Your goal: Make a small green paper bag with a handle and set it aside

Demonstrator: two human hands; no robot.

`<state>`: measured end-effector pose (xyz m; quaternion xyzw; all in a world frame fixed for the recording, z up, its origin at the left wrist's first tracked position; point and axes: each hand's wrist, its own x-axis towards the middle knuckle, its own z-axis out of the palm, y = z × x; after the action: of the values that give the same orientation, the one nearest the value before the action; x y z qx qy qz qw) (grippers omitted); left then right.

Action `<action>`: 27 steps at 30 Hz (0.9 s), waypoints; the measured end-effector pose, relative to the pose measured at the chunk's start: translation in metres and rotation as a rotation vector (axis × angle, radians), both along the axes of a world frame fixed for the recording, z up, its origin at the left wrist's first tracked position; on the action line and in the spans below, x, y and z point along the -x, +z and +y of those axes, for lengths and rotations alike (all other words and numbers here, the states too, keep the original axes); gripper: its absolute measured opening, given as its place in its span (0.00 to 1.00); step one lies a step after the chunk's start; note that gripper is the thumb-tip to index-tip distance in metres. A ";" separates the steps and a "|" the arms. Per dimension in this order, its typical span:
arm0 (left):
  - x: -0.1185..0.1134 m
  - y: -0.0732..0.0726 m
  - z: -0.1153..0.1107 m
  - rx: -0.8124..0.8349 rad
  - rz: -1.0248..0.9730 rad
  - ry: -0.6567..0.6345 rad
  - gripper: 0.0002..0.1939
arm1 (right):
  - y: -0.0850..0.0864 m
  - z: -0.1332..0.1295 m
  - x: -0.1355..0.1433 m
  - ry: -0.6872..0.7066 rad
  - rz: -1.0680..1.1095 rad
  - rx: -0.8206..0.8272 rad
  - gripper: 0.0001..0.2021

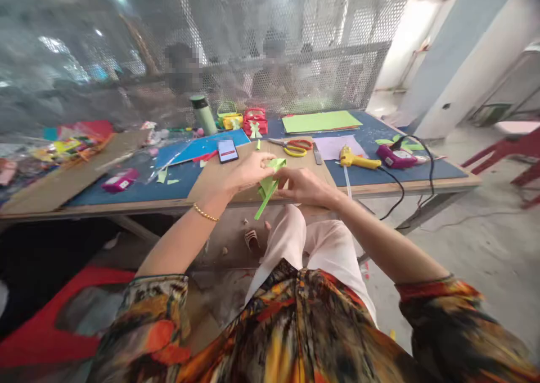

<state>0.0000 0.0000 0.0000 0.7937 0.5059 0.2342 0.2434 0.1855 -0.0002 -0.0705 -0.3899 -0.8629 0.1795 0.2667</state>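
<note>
Between my two hands is a folded piece of bright green sheet material (267,184), with a narrow strip of it hanging down past the table edge. My left hand (253,172) grips its upper left side, the fingers bent over the top. From the right, my right hand (301,185) pinches the same piece with thumb and fingers. Both hands are above a brown cardboard sheet (211,183). Just beyond them lie scissors with red and yellow handles (297,147) and a utility knife (317,154). A phone (228,151) rests left of the scissors.
A yellow glue gun (358,159) and a purple box with a cable (395,156) are at right. Green sheets (323,122), a red miniature bag (255,121) and a green flask (203,115) stand at the back. Another purple box (120,180) is left. A mesh screen (295,85) borders the table.
</note>
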 end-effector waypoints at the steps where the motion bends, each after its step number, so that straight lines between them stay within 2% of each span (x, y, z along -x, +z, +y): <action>1: 0.001 -0.001 0.001 -0.003 0.002 -0.003 0.14 | -0.002 -0.002 0.002 -0.008 -0.004 -0.028 0.13; 6: 0.001 -0.005 0.005 -0.017 -0.035 0.036 0.19 | -0.012 -0.012 0.015 -0.120 -0.036 -0.128 0.11; 11: -0.007 -0.005 0.003 0.001 -0.141 0.116 0.17 | -0.016 -0.023 0.029 -0.238 -0.089 -0.127 0.16; 14: -0.008 -0.006 0.002 0.099 -0.247 0.107 0.21 | -0.016 -0.031 0.036 -0.372 -0.201 -0.119 0.20; 19: -0.005 -0.013 0.012 0.350 -0.428 0.072 0.38 | -0.021 -0.039 0.039 -0.513 -0.261 -0.164 0.16; 21: -0.004 -0.015 0.017 0.429 -0.500 0.029 0.35 | -0.024 -0.039 0.035 -0.549 -0.240 -0.214 0.14; 24: -0.003 -0.015 0.021 0.494 -0.563 -0.080 0.23 | -0.030 -0.037 0.023 -0.551 -0.136 -0.319 0.13; 27: -0.002 -0.013 0.022 0.491 -0.595 -0.101 0.21 | -0.036 -0.031 0.009 -0.500 0.196 -0.340 0.10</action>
<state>0.0020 0.0222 -0.0125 0.6332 0.4144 0.3140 0.5733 0.1763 -0.0312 -0.1065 -0.5208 -0.7281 -0.0017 0.4457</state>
